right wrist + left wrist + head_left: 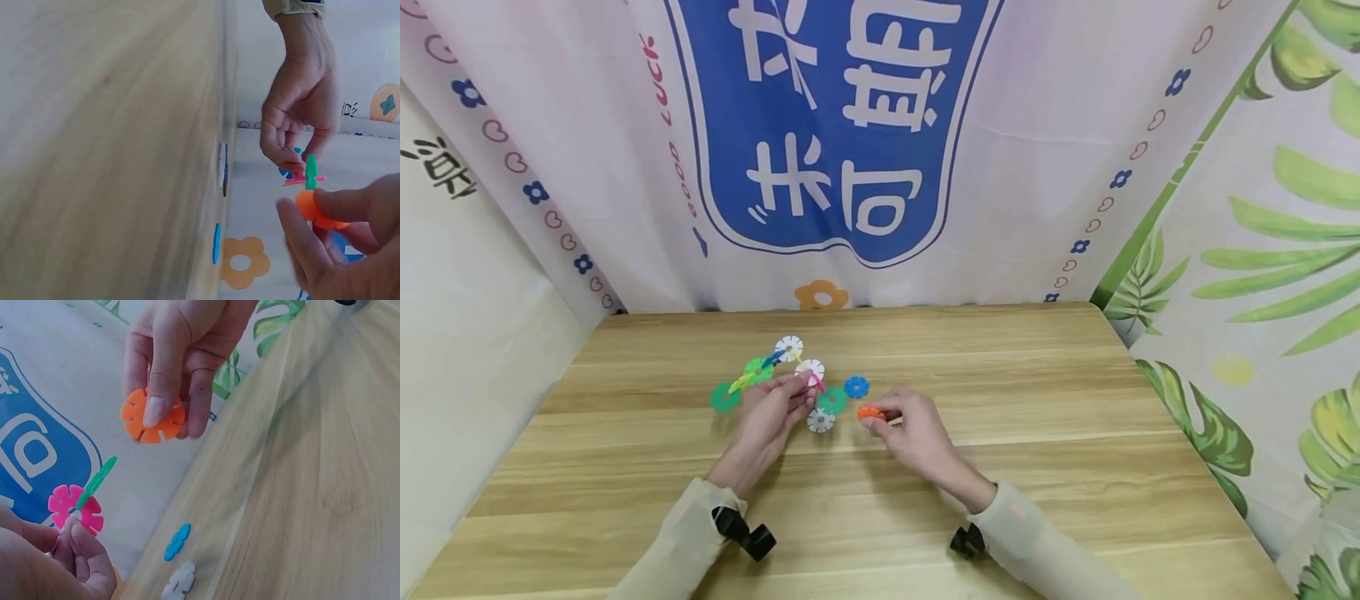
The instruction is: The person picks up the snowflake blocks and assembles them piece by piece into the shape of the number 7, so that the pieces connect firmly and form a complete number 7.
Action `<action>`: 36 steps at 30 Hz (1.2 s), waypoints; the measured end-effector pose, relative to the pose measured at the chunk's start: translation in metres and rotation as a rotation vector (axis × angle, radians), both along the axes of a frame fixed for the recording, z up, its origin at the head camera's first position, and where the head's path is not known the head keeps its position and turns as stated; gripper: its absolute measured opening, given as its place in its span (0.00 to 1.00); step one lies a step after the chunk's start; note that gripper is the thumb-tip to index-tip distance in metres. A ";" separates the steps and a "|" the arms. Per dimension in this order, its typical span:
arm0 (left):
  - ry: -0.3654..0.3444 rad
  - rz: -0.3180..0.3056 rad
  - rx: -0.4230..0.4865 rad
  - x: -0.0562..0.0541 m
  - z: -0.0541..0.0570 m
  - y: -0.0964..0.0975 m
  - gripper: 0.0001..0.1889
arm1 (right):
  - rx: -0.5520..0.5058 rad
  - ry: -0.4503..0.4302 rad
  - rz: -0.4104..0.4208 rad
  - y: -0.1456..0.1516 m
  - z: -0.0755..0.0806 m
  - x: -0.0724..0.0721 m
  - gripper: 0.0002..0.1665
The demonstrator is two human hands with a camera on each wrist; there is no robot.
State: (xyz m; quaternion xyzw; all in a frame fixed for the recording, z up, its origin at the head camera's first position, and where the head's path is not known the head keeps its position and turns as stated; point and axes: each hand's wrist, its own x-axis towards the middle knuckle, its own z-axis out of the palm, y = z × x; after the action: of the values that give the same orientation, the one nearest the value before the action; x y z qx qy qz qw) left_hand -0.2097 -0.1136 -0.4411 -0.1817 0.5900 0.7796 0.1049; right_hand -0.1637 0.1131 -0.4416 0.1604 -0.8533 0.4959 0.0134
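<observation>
Writing: the pale curtain (pixel 1037 100) behind the counter (pixel 1037 367) carries a blue panel (pixel 835 125) with large white Chinese characters, legible as 未, 来, 可 and 期; the upper frame edge cuts the topmost. Left of the panel, the words "GOOD LUCK" (pixel 653 79) run upward in red lettering. On the pale cloth (pixel 475 258) at far left stands a black character (pixel 441 167), which cannot be read with certainty. An orange printed flower (pixel 807 295) lies below the panel.

Left hand (pixel 772 412): fingers narrowed in a pinch on the pink disc (pixel 60 501), part of a linked chain of slotted discs (pixel 758 367). The chain runs up and left from the hand in white, yellow, blue and green pieces. A green disc (pixel 95 484) is slotted at an angle into the pink one.

Right hand (pixel 917 427): holds a single orange disc (pixel 871 412) between thumb and fingers, above the counter and apart from the chain, near its green end.

Loose pieces: a blue disc (pixel 856 387) and a white disc (pixel 821 421) rest on the counter between the two hands.

Equipment: a black device (pixel 758 542) is worn at the left wrist, another (pixel 967 542) at the right, beside beige sleeves (pixel 681 533).
</observation>
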 end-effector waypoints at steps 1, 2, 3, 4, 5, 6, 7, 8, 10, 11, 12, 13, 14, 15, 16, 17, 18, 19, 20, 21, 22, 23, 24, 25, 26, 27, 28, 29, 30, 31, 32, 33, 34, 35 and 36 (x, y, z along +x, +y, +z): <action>-0.002 0.002 0.001 -0.001 0.000 0.001 0.16 | -0.013 -0.001 -0.019 0.000 0.000 0.000 0.08; 0.000 0.005 0.004 -0.001 0.000 0.002 0.16 | -0.025 -0.002 -0.036 0.000 0.001 0.000 0.08; 0.002 0.007 0.008 -0.002 0.001 0.002 0.16 | -0.035 -0.002 -0.053 -0.001 0.001 0.000 0.08; 0.002 0.009 0.009 -0.002 0.001 0.003 0.16 | -0.045 -0.007 -0.068 -0.001 0.002 0.000 0.08; 0.001 0.010 0.010 -0.003 0.001 0.004 0.16 | -0.057 -0.014 -0.080 -0.001 0.003 0.000 0.08; -0.001 0.010 0.010 -0.003 0.002 0.004 0.16 | -0.070 -0.018 -0.089 0.000 0.003 0.000 0.08; -0.003 0.011 0.012 -0.003 0.002 0.005 0.16 | -0.087 -0.021 -0.090 0.000 0.003 0.000 0.07; -0.004 0.012 0.012 -0.003 0.003 0.005 0.16 | -0.103 -0.023 -0.085 0.000 0.003 0.000 0.07; -0.006 0.013 0.010 -0.003 0.003 0.005 0.16 | -0.126 -0.025 -0.070 0.000 0.003 0.000 0.07; -0.005 0.014 0.010 -0.003 0.003 0.006 0.15 | -0.133 -0.020 -0.060 0.000 0.002 0.001 0.07; -0.002 0.016 0.011 -0.002 0.003 0.006 0.15 | -0.135 -0.014 -0.052 -0.001 0.002 0.001 0.07; 0.000 0.017 0.008 -0.002 0.003 0.007 0.15 | -0.135 -0.007 -0.045 -0.001 0.002 0.001 0.07; 0.003 0.019 0.008 -0.002 0.003 0.007 0.15 | -0.133 0.000 -0.041 -0.002 0.002 0.001 0.07; 0.006 0.020 0.006 -0.002 0.003 0.008 0.15 | -0.130 0.008 -0.041 -0.002 0.002 0.002 0.07; 0.009 0.021 0.006 -0.001 0.003 0.009 0.15 | -0.127 0.017 -0.044 -0.003 0.001 0.002 0.06; 0.013 0.021 0.006 -0.001 0.002 0.009 0.14 | -0.123 0.029 -0.048 -0.004 0.001 0.002 0.06; 0.015 0.022 0.007 -0.001 0.002 0.010 0.14 | -0.121 0.040 -0.055 -0.004 0.001 0.002 0.05; 0.020 0.020 0.009 0.000 0.002 0.011 0.14 | -0.119 0.052 -0.062 -0.005 0.001 0.003 0.05; 0.025 0.024 0.017 0.000 0.002 0.012 0.13 | -0.114 0.070 -0.069 -0.006 0.001 0.003 0.04; 0.030 0.026 0.024 0.001 0.001 0.013 0.13 | -0.112 0.088 -0.076 -0.007 0.001 0.003 0.03; 0.037 0.029 0.032 0.001 0.001 0.014 0.12 | -0.109 0.106 -0.081 -0.008 0.001 0.004 0.03; 0.045 0.032 0.041 0.001 0.001 0.015 0.11 | -0.108 0.125 -0.084 -0.009 0.000 0.004 0.02; 0.054 0.035 0.049 0.002 0.001 0.016 0.09 | -0.108 0.144 -0.086 -0.010 0.000 0.004 0.02; 0.064 0.039 0.057 0.002 0.001 0.016 0.08 | -0.107 0.160 -0.087 -0.011 -0.001 0.005 0.02; 0.071 0.045 0.060 0.002 0.002 0.017 0.07 | -0.105 0.177 -0.088 -0.012 -0.001 0.005 0.02; 0.079 0.047 0.060 0.002 0.003 0.017 0.06 | -0.104 0.188 -0.089 -0.013 -0.001 0.005 0.01; 0.084 0.051 0.058 0.002 0.003 0.018 0.06 | -0.101 0.198 -0.091 -0.014 -0.002 0.006 0.01; 0.087 0.054 0.055 0.003 0.004 0.018 0.05 | -0.098 0.207 -0.093 -0.014 -0.002 0.006 0.01; 0.088 0.057 0.052 0.003 0.004 0.018 0.05 | -0.094 0.214 -0.095 -0.015 -0.002 0.006 0.02; 0.084 0.058 0.049 0.004 0.005 0.018 0.06 | -0.091 0.218 -0.099 -0.015 -0.002 0.007 0.02; 0.078 0.058 0.048 0.004 0.005 0.018 0.06 | -0.086 0.224 -0.102 -0.016 -0.002 0.007 0.02; 0.073 0.061 0.051 0.004 0.005 0.019 0.06 | -0.079 0.228 -0.104 -0.016 -0.002 0.006 0.02; 0.068 0.063 0.055 0.005 0.004 0.019 0.06 | -0.075 0.231 -0.104 -0.016 -0.003 0.006 0.03; 0.062 0.065 0.059 0.005 0.004 0.019 0.07 | -0.068 0.235 -0.104 -0.016 -0.003 0.007 0.03; 0.058 0.066 0.064 0.006 0.004 0.019 0.07 | -0.065 0.237 -0.103 -0.016 -0.003 0.007 0.03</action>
State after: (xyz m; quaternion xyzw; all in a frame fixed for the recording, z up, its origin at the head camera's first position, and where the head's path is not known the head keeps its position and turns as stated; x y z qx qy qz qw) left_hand -0.2037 -0.0948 -0.4374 -0.1749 0.5613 0.8061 0.0675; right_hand -0.1571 0.0968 -0.4443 0.1732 -0.8363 0.4996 0.1451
